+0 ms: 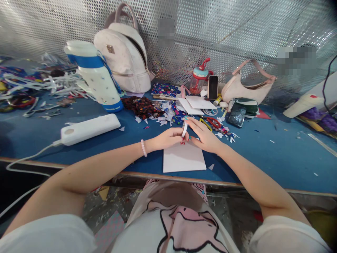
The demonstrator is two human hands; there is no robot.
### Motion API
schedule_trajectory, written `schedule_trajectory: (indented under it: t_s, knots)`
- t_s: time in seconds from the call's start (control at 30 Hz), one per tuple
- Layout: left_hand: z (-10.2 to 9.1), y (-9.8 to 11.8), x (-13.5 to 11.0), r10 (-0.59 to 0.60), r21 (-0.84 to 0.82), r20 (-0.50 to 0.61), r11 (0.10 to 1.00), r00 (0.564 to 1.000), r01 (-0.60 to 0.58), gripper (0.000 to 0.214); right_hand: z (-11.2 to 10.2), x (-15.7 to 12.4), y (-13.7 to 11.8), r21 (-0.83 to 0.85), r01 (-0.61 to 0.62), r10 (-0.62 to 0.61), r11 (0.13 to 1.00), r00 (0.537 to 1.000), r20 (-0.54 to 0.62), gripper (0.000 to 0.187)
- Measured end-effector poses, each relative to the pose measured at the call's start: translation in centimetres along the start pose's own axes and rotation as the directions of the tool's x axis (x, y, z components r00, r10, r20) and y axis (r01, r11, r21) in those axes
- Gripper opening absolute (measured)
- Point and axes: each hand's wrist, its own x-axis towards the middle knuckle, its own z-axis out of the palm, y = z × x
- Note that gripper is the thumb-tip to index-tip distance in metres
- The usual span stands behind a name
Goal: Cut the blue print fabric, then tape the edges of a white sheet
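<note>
Left hand [167,138] pinched on a white ring-shaped strip [184,129], right hand [206,136] arched against it, thumb and fingers apart, whether gripping I cannot tell; white sheet [184,161] just under both hands, paper scraps [166,114] strewn beyond the left

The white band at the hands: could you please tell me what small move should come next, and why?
I would perhaps lower the white band onto the white sheet: the left hand seems to pinch the band, the right hand is close around it, and the sheet's near part lies bare. Whether the right hand touches the band is hard to tell.
</note>
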Motion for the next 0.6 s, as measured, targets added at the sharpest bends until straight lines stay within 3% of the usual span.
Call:
schedule_trajectory:
  t_s: [0.37, 0.6]
  knots:
    - [0.08, -0.16, -0.1, 0.063, -0.135, 0.058, 0.989, 0.996, -0.054, 0.015, -0.3, 0.2, -0.09, 0.008, -0.032, 0.031, 0.999, 0.998, 0.051, 0.063]
    - [0.14, 0.37, -0.23, 0.025, -0.089, 0.045, 0.996, 0.999, -0.021, 0.011, -0.28, 0.15, -0.04, -0.003, -0.007, 0.007, 1.0, 0.999, 0.035, 0.064]
